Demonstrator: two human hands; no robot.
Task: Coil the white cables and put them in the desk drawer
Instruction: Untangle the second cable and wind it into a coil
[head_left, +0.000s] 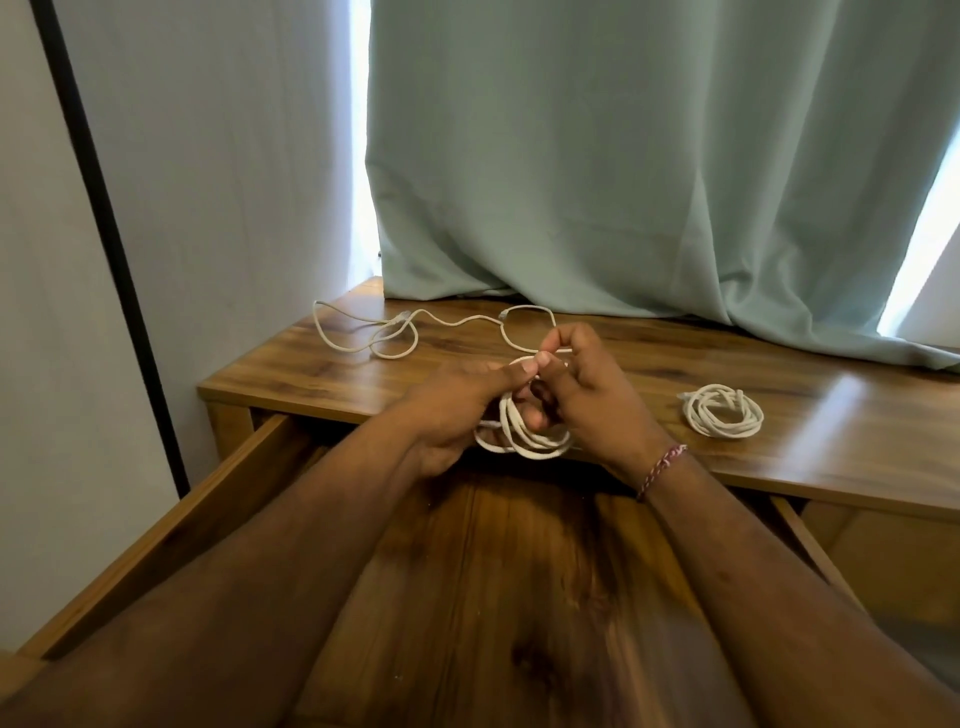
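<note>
Leftmost, a black vertical strip (98, 249) runs down the pale wall, and below it the glossy wooden desk drawer (156, 540) stands pulled out, its side rail smooth and amber-brown. On the polished, wood-grained desk top (831, 457) behind it, a thin white cable lying loose (395, 338) wanders in slack loops toward the hands. At the middle, the left hand (457, 415) curls its fingers round a half-wound white cable bundle (519, 436), round rings of cord hanging above the front edge of the desk and the drawer. Just beside it, the right hand (592, 395) pinches a strand of that same bundle; a braided red-and-white wrist thread (662, 467) circles its wrist. Further right, a finished flat white cable coil (723, 410) lies on the desk. Behind, a soft, pale green pleated curtain (623, 156) pools on the desk's back edge.
</note>
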